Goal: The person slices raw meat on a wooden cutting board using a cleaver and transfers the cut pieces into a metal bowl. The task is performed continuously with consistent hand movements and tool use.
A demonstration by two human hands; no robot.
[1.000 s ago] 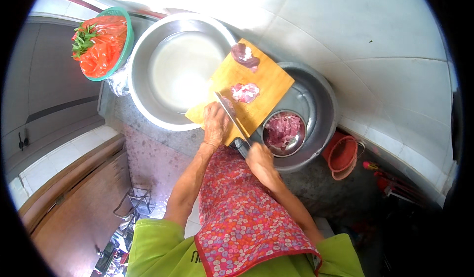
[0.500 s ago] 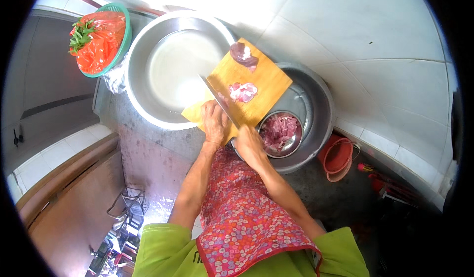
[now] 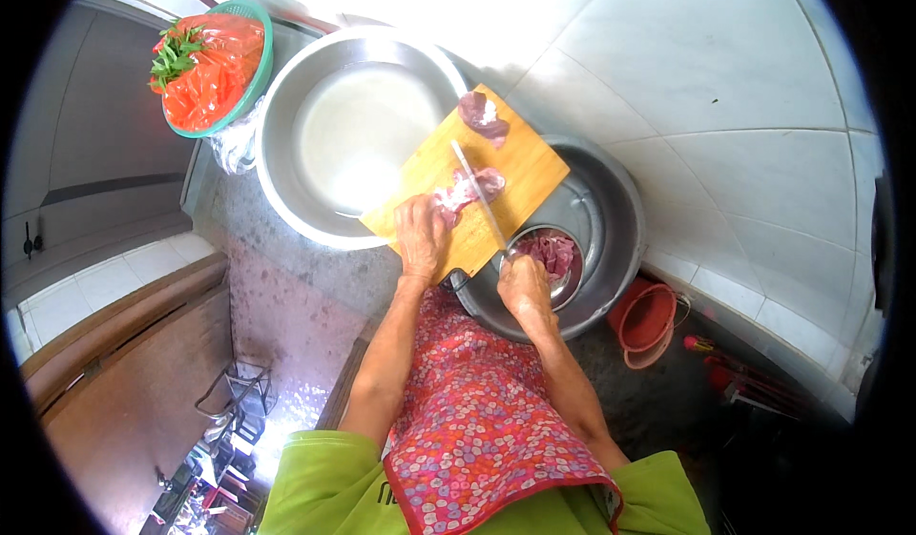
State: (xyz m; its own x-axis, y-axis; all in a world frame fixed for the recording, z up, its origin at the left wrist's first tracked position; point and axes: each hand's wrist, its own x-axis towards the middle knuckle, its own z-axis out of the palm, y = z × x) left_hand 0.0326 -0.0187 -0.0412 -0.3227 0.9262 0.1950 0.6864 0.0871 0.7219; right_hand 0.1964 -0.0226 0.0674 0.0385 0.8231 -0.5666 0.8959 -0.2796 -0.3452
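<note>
My right hand point(image 3: 525, 285) grips a kitchen knife point(image 3: 480, 192) by its handle, and the blade lies across a pale pink piece of meat point(image 3: 463, 195). The meat rests on a yellow wooden cutting board point(image 3: 520, 177). At the meat's left end my left hand point(image 3: 421, 237) is closed, its fingers bent and pressed against it; the fingertips are partly hidden. A darker piece of meat point(image 3: 484, 120) sits near the board's far corner. Beside my right hand is a metal bowl point(image 3: 575, 292) of sliced meat point(image 3: 553, 254), partly covered by that hand.
The board bridges a large metal basin point(image 3: 272, 168) of cloudy water and a dark grey basin point(image 3: 625, 220) that holds the bowl. A green basket point(image 3: 262, 72) with a red plastic bag point(image 3: 224, 63) and leaves stands far left. Red buckets point(image 3: 644, 320) are at right, by the tiled wall point(image 3: 744, 182).
My right hand has moved right with the knife, and the blade has shifted from beside my left fingers onto the meat. My left hand stays near the board's left part.
</note>
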